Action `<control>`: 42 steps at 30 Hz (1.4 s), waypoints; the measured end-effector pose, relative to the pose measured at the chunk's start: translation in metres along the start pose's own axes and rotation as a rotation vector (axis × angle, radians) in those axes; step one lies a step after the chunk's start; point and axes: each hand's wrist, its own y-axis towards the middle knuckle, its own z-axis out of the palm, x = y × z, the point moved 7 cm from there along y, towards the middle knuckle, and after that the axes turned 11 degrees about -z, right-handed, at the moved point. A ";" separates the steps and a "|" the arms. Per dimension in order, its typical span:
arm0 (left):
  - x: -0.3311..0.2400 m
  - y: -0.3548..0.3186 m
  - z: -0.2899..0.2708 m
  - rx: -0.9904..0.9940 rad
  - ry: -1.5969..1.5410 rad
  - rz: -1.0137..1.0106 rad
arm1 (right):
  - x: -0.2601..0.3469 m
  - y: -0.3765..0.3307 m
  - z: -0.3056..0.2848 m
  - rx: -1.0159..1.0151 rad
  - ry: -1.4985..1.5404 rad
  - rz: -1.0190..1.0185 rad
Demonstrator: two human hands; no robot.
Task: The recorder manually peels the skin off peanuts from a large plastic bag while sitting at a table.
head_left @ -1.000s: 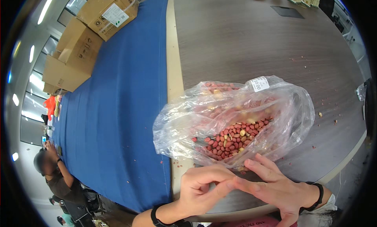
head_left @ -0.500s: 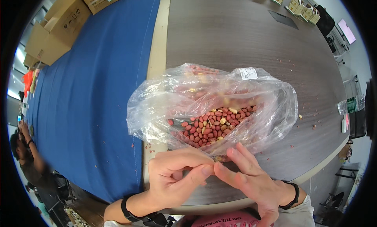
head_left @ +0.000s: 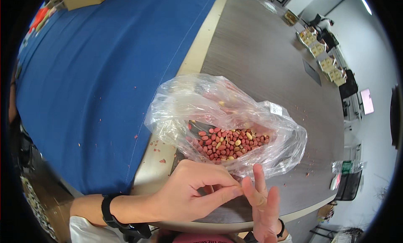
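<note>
Just past my hands lies a clear plastic bag (head_left: 174, 101), its mouth open toward me. Red-skinned peanuts (head_left: 224, 147), with a few paler ones among them, fill the opening. My left hand (head_left: 199, 192) is closed in a pinch, thumb against forefinger, at the bag's near edge; anything between those fingertips is too small or hidden to make out. Beside it, my right hand (head_left: 264, 209) has its fingers stretched and apart, one fingertip touching the tips of the left pinch. A white label (head_left: 276, 108) is on the bag's right side.
Bits of red skin (head_left: 156, 149) are scattered on the pale table edge and the blue cloth (head_left: 105, 96) at left. A plastic bottle (head_left: 347, 166) is at far right. Small boxes (head_left: 331, 70) stand toward the far right, near a dark flat panel (head_left: 312, 72).
My view has swung to the right, so the bag and table appear turned. The right hand's fingers have become more upright and spread; the left hand keeps its pinch.
</note>
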 end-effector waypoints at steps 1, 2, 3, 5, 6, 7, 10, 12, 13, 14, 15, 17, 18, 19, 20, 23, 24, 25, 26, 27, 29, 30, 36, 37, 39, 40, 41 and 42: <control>0.001 0.001 -0.002 0.021 0.023 -0.047 | -0.002 0.001 -0.004 -0.084 0.021 -0.042; 0.002 -0.001 -0.004 0.032 0.049 -0.091 | 0.008 0.010 0.004 -0.049 0.022 -0.044; 0.000 0.001 -0.003 0.022 0.029 -0.071 | 0.015 0.018 0.007 -0.115 0.045 0.131; 0.001 0.003 -0.001 0.032 0.036 -0.105 | 0.014 0.021 0.007 -0.156 0.058 0.294; 0.000 0.001 -0.003 0.011 0.029 -0.095 | 0.011 0.018 0.006 -0.175 0.010 0.309; 0.000 0.001 -0.003 0.016 0.024 -0.091 | 0.008 0.013 0.005 -0.196 -0.038 0.321; -0.002 0.003 -0.006 0.015 0.025 -0.069 | -0.006 0.002 -0.004 -0.274 -0.181 0.340; 0.000 0.000 -0.005 0.009 0.022 -0.068 | -0.013 0.003 -0.007 -0.192 -0.163 0.188; 0.001 -0.003 -0.006 -0.006 0.028 -0.061 | -0.007 0.006 -0.004 -0.126 -0.148 0.039; 0.001 -0.001 -0.004 0.017 0.049 -0.058 | -0.006 0.010 -0.006 -0.119 -0.158 0.015; 0.000 0.000 -0.002 0.039 0.074 -0.054 | -0.008 0.013 -0.008 -0.146 -0.163 0.075; -0.003 0.000 -0.003 -0.003 0.076 -0.015 | -0.011 0.022 -0.011 -0.200 -0.161 0.179; -0.005 -0.002 -0.003 -0.036 0.016 -0.002 | -0.013 0.027 -0.010 -0.227 -0.151 0.222; -0.006 -0.002 -0.004 -0.066 -0.044 0.013 | -0.015 0.033 -0.008 -0.255 -0.140 0.265; -0.001 -0.004 0.002 -0.025 -0.022 -0.051 | -0.012 0.033 -0.004 -0.281 -0.126 0.324; 0.006 -0.004 0.005 -0.003 0.020 -0.073 | -0.010 0.028 0.005 -0.357 -0.085 0.516; 0.010 -0.003 0.005 -0.017 0.002 -0.072 | -0.012 0.025 0.006 -0.379 -0.073 0.586; 0.014 -0.002 0.005 -0.030 -0.017 -0.073 | -0.016 0.021 0.006 -0.402 -0.062 0.660; 0.013 -0.002 0.006 -0.033 -0.046 -0.081 | -0.014 0.019 0.006 -0.404 -0.063 0.659; 0.010 -0.004 0.006 -0.031 -0.046 -0.082 | -0.012 0.018 0.006 -0.383 -0.061 0.618; -0.003 -0.005 0.001 -0.048 -0.009 -0.027 | -0.012 0.019 0.004 -0.339 -0.058 0.538; -0.004 -0.004 0.001 -0.045 -0.010 -0.026 | -0.013 0.019 0.002 -0.316 -0.059 0.497; -0.001 -0.005 0.002 -0.042 0.015 -0.036 | -0.013 0.026 0.000 -0.357 -0.080 0.482; 0.000 -0.005 0.000 -0.050 -0.035 -0.061 | -0.013 0.025 0.001 -0.354 -0.079 0.463; 0.002 -0.002 -0.001 -0.055 -0.103 -0.091 | -0.012 0.021 0.000 -0.339 -0.081 0.424; -0.001 -0.001 -0.002 -0.067 -0.039 -0.040 | -0.014 0.023 -0.002 -0.330 -0.081 0.405; -0.004 -0.001 -0.001 -0.077 0.023 0.006 | -0.016 0.024 -0.004 -0.325 -0.081 0.392; -0.006 -0.002 -0.002 -0.079 0.014 0.001 | -0.017 0.024 -0.005 -0.318 -0.082 0.378</control>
